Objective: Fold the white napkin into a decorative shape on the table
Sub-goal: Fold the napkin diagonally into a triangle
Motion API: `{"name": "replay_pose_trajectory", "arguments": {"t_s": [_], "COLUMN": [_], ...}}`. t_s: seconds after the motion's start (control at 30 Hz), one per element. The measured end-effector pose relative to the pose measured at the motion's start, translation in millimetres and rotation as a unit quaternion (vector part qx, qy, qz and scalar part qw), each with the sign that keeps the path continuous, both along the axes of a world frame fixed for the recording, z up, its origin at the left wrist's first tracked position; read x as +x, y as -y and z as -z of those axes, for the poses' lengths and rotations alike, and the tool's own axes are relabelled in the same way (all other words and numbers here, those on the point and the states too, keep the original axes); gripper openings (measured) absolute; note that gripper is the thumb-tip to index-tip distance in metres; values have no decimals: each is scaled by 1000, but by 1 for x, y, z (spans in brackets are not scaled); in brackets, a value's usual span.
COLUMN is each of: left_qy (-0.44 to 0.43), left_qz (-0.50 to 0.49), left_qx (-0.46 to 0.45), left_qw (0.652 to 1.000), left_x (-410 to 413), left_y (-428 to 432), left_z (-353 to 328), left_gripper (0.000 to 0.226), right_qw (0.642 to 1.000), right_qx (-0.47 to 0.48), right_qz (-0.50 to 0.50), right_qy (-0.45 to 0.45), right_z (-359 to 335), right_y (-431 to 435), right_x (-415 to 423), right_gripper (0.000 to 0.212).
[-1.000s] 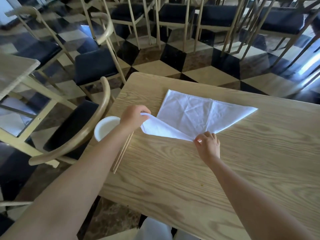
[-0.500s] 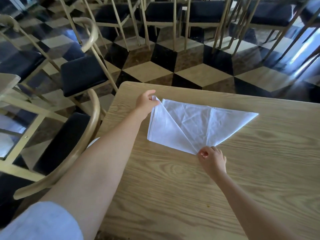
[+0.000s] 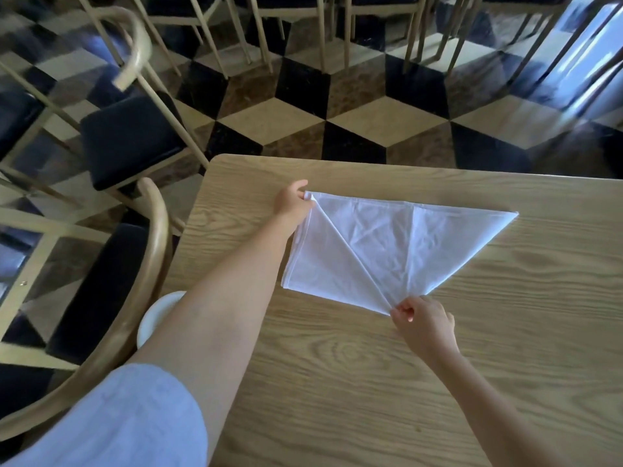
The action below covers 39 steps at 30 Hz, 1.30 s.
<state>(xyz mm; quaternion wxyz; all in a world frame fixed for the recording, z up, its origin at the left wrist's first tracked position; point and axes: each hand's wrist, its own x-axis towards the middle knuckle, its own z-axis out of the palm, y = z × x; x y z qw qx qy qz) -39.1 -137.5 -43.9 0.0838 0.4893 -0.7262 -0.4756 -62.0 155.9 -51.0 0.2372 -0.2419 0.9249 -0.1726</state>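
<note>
The white napkin [image 3: 387, 247] lies flat on the wooden table [image 3: 337, 382], folded into a triangle whose left flap is turned up and over along a diagonal crease. My left hand [image 3: 292, 203] pinches that flap's tip at the napkin's far left corner. My right hand [image 3: 423, 323] pinches the near bottom point, where the creases meet, and holds it down on the table. The right tip of the napkin points toward the table's far right.
A white bowl [image 3: 151, 318] sits at the table's left edge, partly hidden by my left forearm. A curved wooden chair [image 3: 148, 264] with a dark seat stands just left of the table. More chairs stand on the checkered floor beyond.
My left hand carried the napkin's left corner up and away from me, laying the flap over to the far left corner. My right hand stayed on the bottom point.
</note>
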Motion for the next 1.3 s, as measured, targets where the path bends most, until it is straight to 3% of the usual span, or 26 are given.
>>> {"name": "replay_pose_trajectory", "arguments": {"t_s": [0.23,0.33,0.43,0.53,0.7,0.97,1.13,1.3], "left_qy": [16,29,-23,41,172,218,246,188], "left_qz": [-25,-36,119,296,332,221,114,75], "left_qx": [-77,-194,-339,-343,-362,-312,-228,-116], "left_qw": [997,980,933,891,854,898,935,972], "left_x": [0,7,27,52,69,79,70,54], "left_y": [-10,-30,-69,-92,-90,-154,-219,-273], "left_z": [9,4,11,31,55,52,38,17], "left_gripper": [41,39,36,39,52,60,62,60], "right_qw": [1000,999,999,998,997,992,986,973], "right_qx": [8,-4,-25,-25,-3,48,91,129], "right_qz": [-9,-11,-10,-21,-59,-114,-122,-102], "right_qy": [-22,-30,-39,-45,-45,-28,-70,-163], "right_z": [-2,-2,-1,2,2,-4,-7,-13], "right_y": [2,1,-1,-5,-5,-21,-31,-31], "right_x": [-3,-2,3,4,-4,-50,-76,-100], "right_gripper": [18,18,17,18,19,22,21,20]}}
